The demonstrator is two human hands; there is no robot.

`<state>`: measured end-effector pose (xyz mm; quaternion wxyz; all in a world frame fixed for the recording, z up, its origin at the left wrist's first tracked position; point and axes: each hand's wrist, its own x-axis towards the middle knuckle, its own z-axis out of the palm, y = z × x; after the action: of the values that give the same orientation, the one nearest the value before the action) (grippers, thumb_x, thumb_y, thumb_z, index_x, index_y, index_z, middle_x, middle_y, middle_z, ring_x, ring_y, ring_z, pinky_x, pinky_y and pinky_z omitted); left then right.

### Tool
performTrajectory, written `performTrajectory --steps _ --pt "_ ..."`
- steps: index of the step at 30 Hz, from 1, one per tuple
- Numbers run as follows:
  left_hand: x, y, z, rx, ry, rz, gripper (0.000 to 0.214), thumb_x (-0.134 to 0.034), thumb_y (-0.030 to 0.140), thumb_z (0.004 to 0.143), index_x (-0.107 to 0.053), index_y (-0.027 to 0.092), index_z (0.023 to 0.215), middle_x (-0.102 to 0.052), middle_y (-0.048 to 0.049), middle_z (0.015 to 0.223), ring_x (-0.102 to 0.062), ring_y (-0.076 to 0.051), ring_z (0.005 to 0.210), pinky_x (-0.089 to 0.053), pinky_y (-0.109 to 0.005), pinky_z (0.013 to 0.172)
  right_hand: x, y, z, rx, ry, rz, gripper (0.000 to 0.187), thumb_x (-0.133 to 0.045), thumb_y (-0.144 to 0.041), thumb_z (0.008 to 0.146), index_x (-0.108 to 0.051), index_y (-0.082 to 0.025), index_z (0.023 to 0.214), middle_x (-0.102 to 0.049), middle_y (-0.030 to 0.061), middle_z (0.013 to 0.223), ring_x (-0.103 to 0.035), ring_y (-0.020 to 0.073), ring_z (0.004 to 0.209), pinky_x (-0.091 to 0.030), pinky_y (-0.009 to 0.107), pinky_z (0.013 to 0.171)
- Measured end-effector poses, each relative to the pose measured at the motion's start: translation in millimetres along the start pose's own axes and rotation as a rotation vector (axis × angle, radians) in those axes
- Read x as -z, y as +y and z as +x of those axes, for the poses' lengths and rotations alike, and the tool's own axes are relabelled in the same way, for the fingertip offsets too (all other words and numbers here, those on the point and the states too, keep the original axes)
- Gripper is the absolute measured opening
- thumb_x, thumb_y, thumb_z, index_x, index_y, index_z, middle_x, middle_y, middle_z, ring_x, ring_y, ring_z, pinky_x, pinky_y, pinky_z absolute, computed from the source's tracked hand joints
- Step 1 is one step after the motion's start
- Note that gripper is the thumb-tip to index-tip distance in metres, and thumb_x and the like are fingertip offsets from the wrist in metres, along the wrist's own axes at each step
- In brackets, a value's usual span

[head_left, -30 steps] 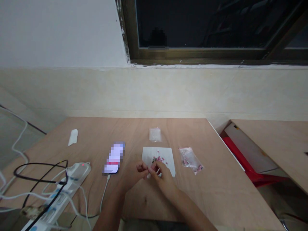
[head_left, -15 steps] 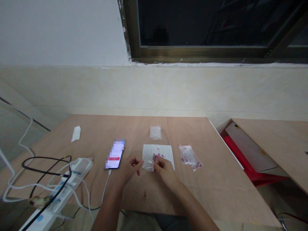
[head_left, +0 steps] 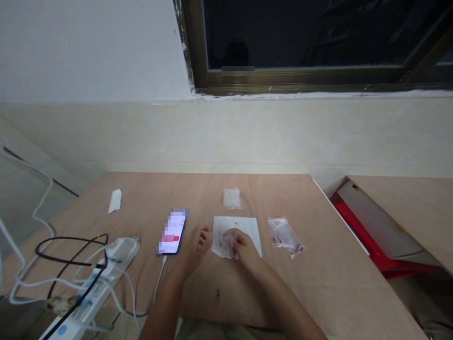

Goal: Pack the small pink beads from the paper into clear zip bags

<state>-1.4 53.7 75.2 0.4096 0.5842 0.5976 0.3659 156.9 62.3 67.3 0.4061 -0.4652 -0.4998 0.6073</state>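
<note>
A small clear plastic bag (head_left: pixel 229 242) is pinched in my right hand (head_left: pixel 245 246), low over a sheet of white paper (head_left: pixel 250 228). The hand and bag cover much of the sheet, so most of the small pink pieces on it are hidden; a tiny pink piece (head_left: pixel 236 223) shows beyond my fingers. My left hand (head_left: pixel 201 244) rests by the paper's left edge, its fingers loosely bent and apart, with nothing seen in them. To the right of the paper lie clear bags (head_left: pixel 286 237) with pink pieces inside.
Behind the paper lies a stack of clear bags (head_left: pixel 232 198). A phone (head_left: pixel 172 232) with a white cable is left of my left hand. Tangled cords cross a power strip (head_left: pixel 120 252) at the left. A white scrap (head_left: pixel 114 201) lies farther back. A red stool (head_left: pixel 385 262) stands right of the table.
My right hand has shifted over the pink pile with the clear bag, covering most of it. My left hand has loosened its fingers. The view has shifted slightly.
</note>
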Motion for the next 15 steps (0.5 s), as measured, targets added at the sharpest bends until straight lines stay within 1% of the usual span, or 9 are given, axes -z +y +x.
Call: performTrajectory --steps 1,3,4,6,7,9,10,12,15 --pt "0.6 -6 1 0.025 -0.017 -0.014 0.024 -0.046 0.035 0.073 -0.051 0.018 0.088 -0.055 -0.0002 0.073 -0.054 -0.012 0.064 -0.043 -0.023 0.056 2 0 0 -0.004 -0.050 0.032 0.023 -0.038 -0.017 0.060 -0.054 -0.017 0.076 -0.050 -0.0044 0.050 -0.040 0.0079 0.037 -0.031 0.020 0.038" --pt "-0.6 -17 2 0.059 -0.141 -0.068 0.024 -0.040 0.038 0.076 -0.053 0.018 0.080 -0.055 0.0002 0.070 -0.054 -0.013 0.065 -0.044 -0.025 0.060 3 0 1 -0.013 -0.135 0.060 0.017 -0.041 -0.020 0.062 -0.054 -0.017 0.072 -0.050 -0.0044 0.050 -0.038 0.0069 0.036 -0.029 0.019 0.037" --pt "-2.0 -21 2 0.073 -0.210 -0.099 0.026 -0.038 0.039 0.077 -0.053 0.018 0.075 -0.054 0.0010 0.066 -0.054 -0.012 0.062 -0.044 -0.025 0.060 3 2 1 -0.011 -0.148 0.057 0.014 -0.043 -0.022 0.063 -0.054 -0.017 0.070 -0.049 -0.0045 0.050 -0.037 0.0067 0.037 -0.029 0.019 0.037" --pt "-5.1 -26 0 0.102 -0.274 -0.147 0.028 -0.040 0.040 0.077 -0.051 0.017 0.067 -0.051 0.0032 0.057 -0.051 -0.011 0.055 -0.042 -0.024 0.056 3 7 2 0.011 -0.079 0.029 0.011 -0.046 -0.025 0.064 -0.052 -0.017 0.067 -0.048 -0.0041 0.051 -0.039 0.0071 0.041 -0.031 0.019 0.039" --pt "-6.2 -27 -1 0.115 -0.266 -0.162 0.027 -0.043 0.041 0.075 -0.051 0.017 0.066 -0.049 0.0041 0.055 -0.050 -0.010 0.052 -0.042 -0.023 0.054 3 12 2 0.025 -0.010 0.011 0.010 -0.048 -0.026 0.064 -0.050 -0.017 0.067 -0.048 -0.0038 0.052 -0.041 0.0075 0.043 -0.033 0.019 0.041" --pt "-7.1 -28 -2 0.142 -0.196 -0.170 0.026 -0.047 0.041 0.072 -0.049 0.016 0.063 -0.048 0.0052 0.052 -0.048 -0.010 0.049 -0.040 -0.022 0.050 5 22 1 0.027 0.124 -0.010 0.012 -0.050 -0.029 0.066 -0.046 -0.018 0.068 -0.048 -0.0041 0.053 -0.043 0.0079 0.045 -0.034 0.019 0.041" --pt "-7.0 -29 -2 0.158 -0.152 -0.167 0.027 -0.048 0.042 0.070 -0.049 0.016 0.062 -0.047 0.0053 0.052 -0.047 -0.009 0.048 -0.040 -0.022 0.049 6 27 -1 0.014 0.167 -0.010 0.014 -0.049 -0.031 0.068 -0.044 -0.018 0.071 -0.047 -0.0050 0.052 -0.043 0.0077 0.043 -0.033 0.019 0.040" --pt "-6.6 -30 -3 0.185 -0.080 -0.159 0.028 -0.050 0.043 0.067 -0.048 0.016 0.059 -0.047 0.0053 0.051 -0.047 -0.010 0.047 -0.040 -0.023 0.048 7 36 -5 -0.021 0.176 0.000 0.019 -0.046 -0.037 0.071 -0.040 -0.020 0.074 -0.044 -0.0072 0.050 -0.041 0.0070 0.038 -0.031 0.018 0.036" --pt "-7.2 -35 -2 0.204 -0.017 -0.154 0.028 -0.053 0.043 0.063 -0.049 0.016 0.058 -0.048 0.0049 0.051 -0.049 -0.011 0.048 -0.041 -0.023 0.048 7 47 -11 -0.076 0.088 0.031 0.027 -0.046 -0.045 0.071 -0.039 -0.020 0.075 -0.047 -0.0065 0.054 -0.041 0.0058 0.034 -0.030 0.017 0.032"
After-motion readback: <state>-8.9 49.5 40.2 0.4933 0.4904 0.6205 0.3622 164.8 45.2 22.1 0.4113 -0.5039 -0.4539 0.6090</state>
